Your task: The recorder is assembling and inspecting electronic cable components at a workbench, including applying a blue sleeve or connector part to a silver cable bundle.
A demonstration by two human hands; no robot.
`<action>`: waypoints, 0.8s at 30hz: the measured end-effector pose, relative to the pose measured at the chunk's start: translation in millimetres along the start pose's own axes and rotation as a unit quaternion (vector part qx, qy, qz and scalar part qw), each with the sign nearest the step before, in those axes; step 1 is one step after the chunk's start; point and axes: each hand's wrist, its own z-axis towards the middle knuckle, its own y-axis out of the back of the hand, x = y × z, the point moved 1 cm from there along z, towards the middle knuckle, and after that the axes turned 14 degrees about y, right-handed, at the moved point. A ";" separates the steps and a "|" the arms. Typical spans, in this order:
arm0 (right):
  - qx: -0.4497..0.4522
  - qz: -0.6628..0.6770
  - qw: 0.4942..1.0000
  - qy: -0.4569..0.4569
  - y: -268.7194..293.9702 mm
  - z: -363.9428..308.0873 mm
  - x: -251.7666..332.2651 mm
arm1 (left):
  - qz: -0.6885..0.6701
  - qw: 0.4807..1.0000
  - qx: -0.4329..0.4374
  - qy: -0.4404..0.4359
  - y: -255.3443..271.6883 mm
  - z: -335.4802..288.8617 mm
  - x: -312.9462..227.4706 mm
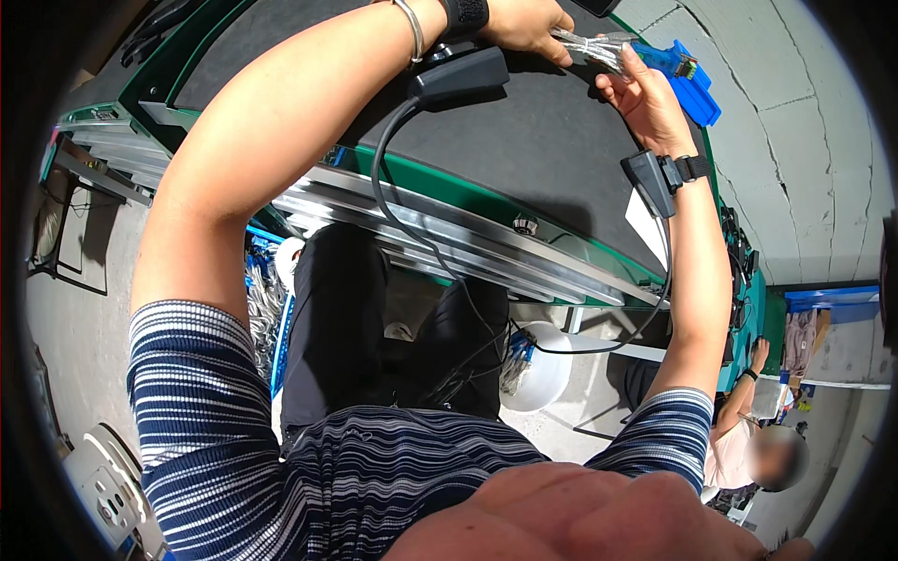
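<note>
Silvery cables (601,50) between left grip (526,23) and right grip (649,105).

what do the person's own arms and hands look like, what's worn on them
The left hand and right hand are ungloved. Navy-and-white striped short sleeves cover the upper arms. Each wrist has a black strap and dark box with a cable; the left adds a silver-coloured bangle.

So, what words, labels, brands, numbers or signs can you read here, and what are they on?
None can be read.
Silver cable bundle: no legible lettering.
Blue plastic piece: no legible lettering.
White sheet: no legible writing.
White object at lower left: dark marks, too small to make out.
</note>
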 end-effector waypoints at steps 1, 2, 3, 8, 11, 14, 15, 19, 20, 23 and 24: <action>0.003 -0.010 1.000 0.006 0.1 0.4 -0.6 | 0.003 1.000 -0.013 -0.012 -0.3 1.3 0.4; -0.002 -0.023 1.000 0.009 0.2 0.5 -1.2 | 0.003 1.000 -0.013 -0.013 -1.2 2.2 1.3; 0.006 -0.019 1.000 0.012 0.1 0.4 -1.6 | -0.005 0.999 -0.020 -0.028 -1.5 2.9 1.7; -0.001 -0.038 0.998 0.051 -0.7 -1.2 -2.6 | -0.009 0.999 -0.033 -0.030 -2.6 3.4 0.2; 0.005 -0.032 0.998 0.050 0.3 -1.1 -2.9 | -0.015 0.999 -0.025 -0.015 -1.2 1.7 -3.1; 0.019 -0.025 0.998 0.051 2.3 -0.1 -3.0 | -0.016 1.000 -0.017 -0.012 0.5 -1.0 -5.8; 0.013 -0.034 0.998 0.050 3.4 0.4 -2.6 | -0.040 0.999 -0.003 -0.007 1.0 -2.5 -6.0; 0.033 -0.023 0.998 0.055 2.8 0.8 0.3 | -0.091 0.995 0.017 -0.021 4.1 -7.7 -9.3; 0.030 -0.021 0.998 0.055 1.7 0.5 1.3 | -0.091 0.995 0.017 -0.022 5.2 -9.2 -10.2; 0.035 -0.022 0.994 0.098 -5.0 -0.8 2.2 | -0.259 0.953 0.152 0.047 5.5 -13.0 -11.9; 0.035 -0.023 0.994 0.100 -7.4 -1.4 2.1 | -0.269 0.946 0.173 0.042 5.2 -14.1 -13.0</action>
